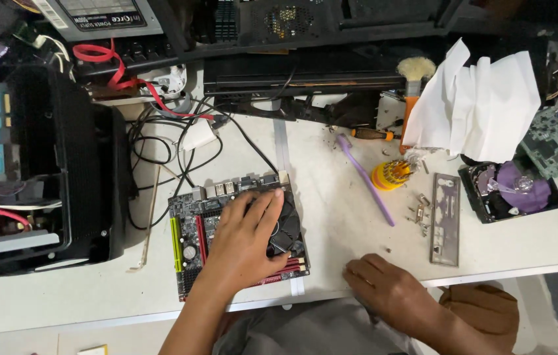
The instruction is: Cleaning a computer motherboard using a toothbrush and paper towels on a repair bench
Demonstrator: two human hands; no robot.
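Note:
A small motherboard [190, 230] with red and green slots and a black fan [287, 230] lies on the white table [62, 296]. My left hand [242, 240] lies flat on the board, fingers spread over the fan's left side. My right hand [384, 283] rests on the table's front edge to the right of the board, fingers curled downward; it seems to hold nothing.
An open black computer case [48, 177] stands at the left with cables [160, 144] trailing out. A purple toothbrush [365, 177], a yellow screwdriver-bit holder [390, 175], loose screws [420, 209], a metal port plate [445, 220], an opened hard drive [512, 190], white tissue [483, 105] and a brush [413, 79] lie at the right.

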